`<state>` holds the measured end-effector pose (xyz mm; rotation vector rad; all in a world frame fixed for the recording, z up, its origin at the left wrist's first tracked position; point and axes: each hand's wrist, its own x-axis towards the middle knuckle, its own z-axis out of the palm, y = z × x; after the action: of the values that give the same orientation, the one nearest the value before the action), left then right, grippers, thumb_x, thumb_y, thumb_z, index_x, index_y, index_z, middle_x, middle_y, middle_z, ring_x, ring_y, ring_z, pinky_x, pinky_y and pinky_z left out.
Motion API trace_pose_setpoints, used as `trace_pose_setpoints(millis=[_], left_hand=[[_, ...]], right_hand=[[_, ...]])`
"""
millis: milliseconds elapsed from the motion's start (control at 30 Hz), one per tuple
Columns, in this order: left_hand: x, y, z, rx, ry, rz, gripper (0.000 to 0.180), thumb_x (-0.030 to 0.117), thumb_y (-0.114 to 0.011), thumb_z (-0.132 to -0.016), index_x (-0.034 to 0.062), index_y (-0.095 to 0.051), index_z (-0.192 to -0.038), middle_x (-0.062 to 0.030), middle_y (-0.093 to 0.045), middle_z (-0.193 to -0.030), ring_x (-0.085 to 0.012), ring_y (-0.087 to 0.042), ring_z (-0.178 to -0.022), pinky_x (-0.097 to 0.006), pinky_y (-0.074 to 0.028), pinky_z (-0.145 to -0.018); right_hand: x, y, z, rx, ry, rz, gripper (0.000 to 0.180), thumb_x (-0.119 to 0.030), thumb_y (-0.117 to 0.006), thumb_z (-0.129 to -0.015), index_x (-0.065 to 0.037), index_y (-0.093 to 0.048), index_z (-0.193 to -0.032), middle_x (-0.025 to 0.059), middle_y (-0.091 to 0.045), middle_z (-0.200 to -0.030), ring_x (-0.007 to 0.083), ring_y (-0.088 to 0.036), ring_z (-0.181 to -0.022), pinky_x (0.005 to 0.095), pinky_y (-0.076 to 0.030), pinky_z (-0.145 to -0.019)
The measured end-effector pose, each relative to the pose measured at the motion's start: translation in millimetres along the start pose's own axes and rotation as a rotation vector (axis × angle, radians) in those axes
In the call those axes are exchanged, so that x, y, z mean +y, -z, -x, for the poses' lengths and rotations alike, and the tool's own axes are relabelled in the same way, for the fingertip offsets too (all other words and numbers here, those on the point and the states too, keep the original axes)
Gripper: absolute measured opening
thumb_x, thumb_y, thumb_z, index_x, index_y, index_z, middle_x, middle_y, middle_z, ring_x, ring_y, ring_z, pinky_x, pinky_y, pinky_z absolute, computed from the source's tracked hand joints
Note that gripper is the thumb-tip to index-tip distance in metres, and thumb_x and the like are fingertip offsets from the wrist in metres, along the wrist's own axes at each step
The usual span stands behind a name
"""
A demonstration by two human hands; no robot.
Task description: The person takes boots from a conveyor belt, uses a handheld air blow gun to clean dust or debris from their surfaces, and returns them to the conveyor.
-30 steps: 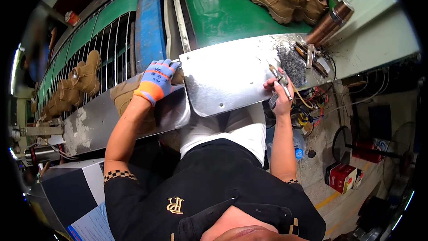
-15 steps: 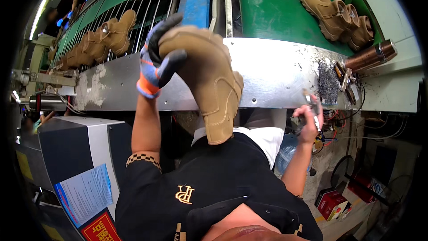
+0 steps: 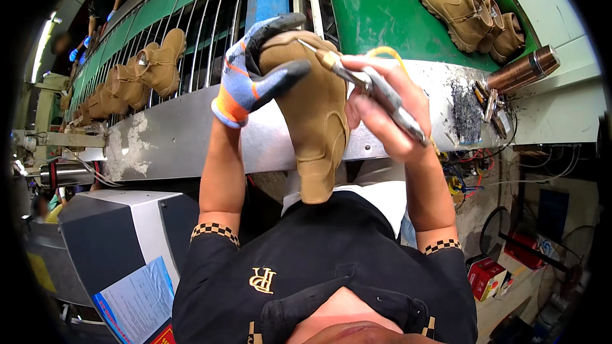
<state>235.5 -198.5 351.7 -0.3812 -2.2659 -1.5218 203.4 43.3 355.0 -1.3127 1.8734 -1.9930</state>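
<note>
A tan ankle boot [image 3: 309, 118] hangs upright to my view, its toe pointing away from me and its shaft near my waist. My left hand [image 3: 245, 79], in a blue and orange glove with black-coated fingers, is closed round the toe. In my bare right hand [image 3: 405, 108] is a silver pointed hand tool [image 3: 386, 94] with a brass collar, its exact kind unclear. The tool's thin tip lies at the toe by the sole edge, between my left thumb and fingers; I cannot tell whether it touches. A yellow hose [image 3: 390, 53] curves behind my right hand.
Several tan boots [image 3: 159, 67] line the wire rack at left; more boots [image 3: 462, 16] stand on the green belt [image 3: 363, 19] at right. A metal ledge [image 3: 172, 127] runs across in front. A copper-coloured flask [image 3: 526, 69] and small tools [image 3: 491, 105] lie at its right end.
My right hand has come up from the lower right with the tool, bringing its tip to the boot's toe. My left hand and the boot's toe have shifted slightly right.
</note>
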Motion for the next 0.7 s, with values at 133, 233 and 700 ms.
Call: trace_pose_setpoints(millis=[133,233,700], left_hand=[[-11.7,7.2,-1.9,0.027,0.076,0.117,0.063,0.021,-0.073,-0.079,-0.0036,-0.051,-0.132,-0.0144,-0.062,-0.122,-0.0213,-0.058,-0.114,-0.034,-0.043,-0.101],[-24.2,13.4,-1.3,0.06,0.089,0.23,0.056,0.015,-0.076,-0.079,-0.0012,-0.055,-0.129,-0.0109,-0.064,-0.119,-0.0168,-0.059,-0.109,-0.031,-0.045,-0.097],[-71.9,27.3,-5.5,0.103,0.109,0.251,0.057,0.034,-0.069,-0.087,-0.0013,-0.054,-0.13,-0.0124,-0.065,-0.117,-0.0197,-0.061,-0.108,-0.033,-0.046,-0.098]], right_hand=[[12.0,-3.2,1.2,0.077,-0.155,-0.047,0.041,-0.006,-0.06,-0.086,-0.003,-0.059,-0.126,0.0015,-0.061,-0.076,0.0087,-0.056,-0.066,0.0236,-0.045,-0.061],[29.7,-6.9,13.6,0.104,-0.206,-0.147,0.041,-0.008,-0.056,-0.089,0.005,-0.051,-0.128,0.0029,-0.053,-0.071,0.0092,-0.049,-0.058,0.0242,-0.04,-0.054],[84.5,-36.1,115.0,0.254,-0.375,-0.278,0.039,-0.014,-0.061,-0.089,-0.002,-0.057,-0.125,0.0012,-0.06,-0.072,0.0064,-0.053,-0.061,0.0233,-0.044,-0.059]])
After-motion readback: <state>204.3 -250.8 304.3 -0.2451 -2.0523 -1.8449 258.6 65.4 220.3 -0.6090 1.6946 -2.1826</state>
